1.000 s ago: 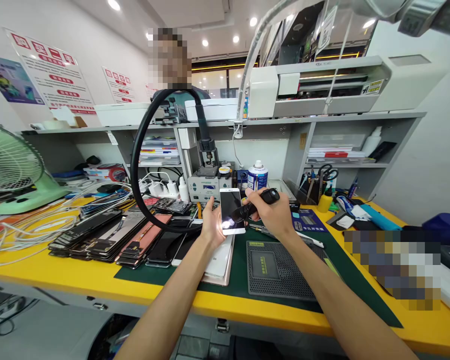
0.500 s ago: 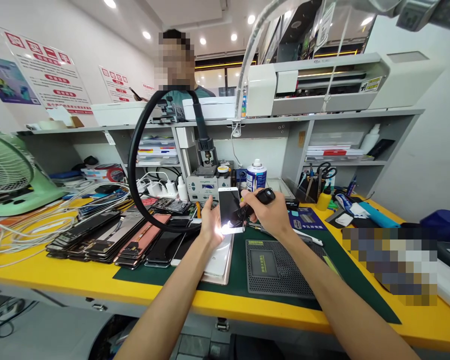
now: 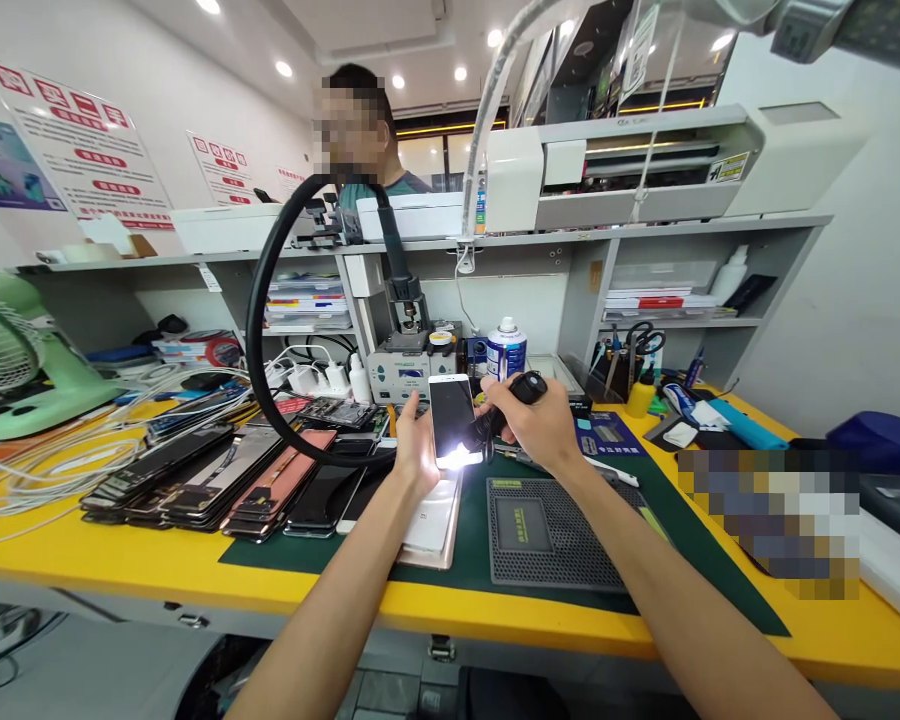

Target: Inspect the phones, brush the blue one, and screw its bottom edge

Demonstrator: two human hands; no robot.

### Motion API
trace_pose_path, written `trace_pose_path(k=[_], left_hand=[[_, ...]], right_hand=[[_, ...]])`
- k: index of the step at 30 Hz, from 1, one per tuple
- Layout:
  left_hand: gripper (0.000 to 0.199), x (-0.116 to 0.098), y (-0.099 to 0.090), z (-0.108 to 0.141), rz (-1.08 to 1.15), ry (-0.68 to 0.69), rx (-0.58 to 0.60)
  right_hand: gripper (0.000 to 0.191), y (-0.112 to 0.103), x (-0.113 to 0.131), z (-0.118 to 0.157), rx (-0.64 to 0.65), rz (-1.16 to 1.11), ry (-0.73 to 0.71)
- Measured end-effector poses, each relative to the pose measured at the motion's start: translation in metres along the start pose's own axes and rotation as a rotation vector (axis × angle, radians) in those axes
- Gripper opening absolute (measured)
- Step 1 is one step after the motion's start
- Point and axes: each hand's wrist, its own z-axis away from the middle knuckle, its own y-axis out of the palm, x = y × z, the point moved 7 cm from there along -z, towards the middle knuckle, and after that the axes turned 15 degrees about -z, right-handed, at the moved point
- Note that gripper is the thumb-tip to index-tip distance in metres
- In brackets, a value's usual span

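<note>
The head camera looks forward, down over the desk [image 3: 131, 555]

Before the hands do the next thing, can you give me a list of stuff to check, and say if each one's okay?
1. Phone held in the left hand: ok.
2. Flashlight gripped in the right hand: ok.
3. Light shining on the phone: ok, there's a bright patch at its lower end.
4. Glass under that bright patch free of scratches: cannot tell, the glare hides it.
5. A hand free to pick up something else: not ok, both are holding things.
6. Spray can standing upright: ok.
</note>
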Motion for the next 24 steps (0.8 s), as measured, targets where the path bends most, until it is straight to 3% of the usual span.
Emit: trace_pose_path(k=[24], left_hand=[[0.056,0.005,0.005,-0.005,0.05,0.06,0.163]], right_hand=[[0.042,-0.015,0.018,-0.003,-0.183,0.205,-0.233]])
